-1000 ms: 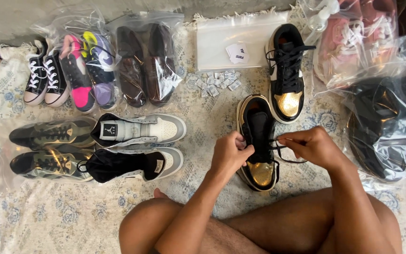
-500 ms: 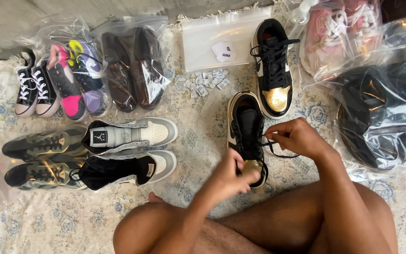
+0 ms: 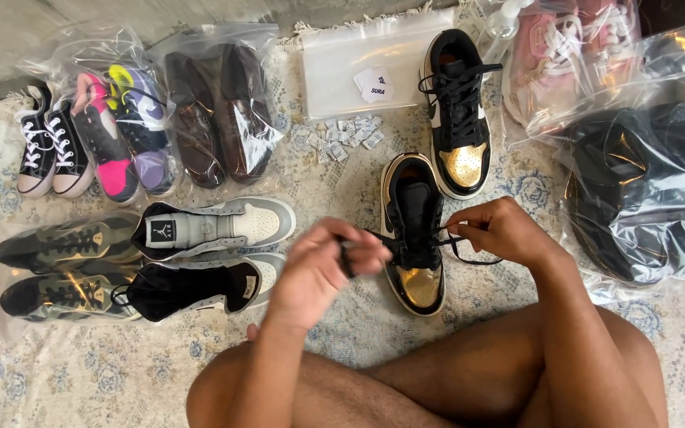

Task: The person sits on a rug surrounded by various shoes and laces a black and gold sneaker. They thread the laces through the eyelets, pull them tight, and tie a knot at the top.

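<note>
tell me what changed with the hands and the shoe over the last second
The left hand has come off the shoe and pulled out to the left, drawing a black lace taut. The right hand stays at the shoe's right side, still pinching the other lace end. The shoe lies in the same spot on the rug, and its mate and the bagged shoes have not moved.

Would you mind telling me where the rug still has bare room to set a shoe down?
Bare rug lies below the bagged grey shoes, left of the knee, and right of the black-and-gold shoe. The top row and right-side bags are crowded.
</note>
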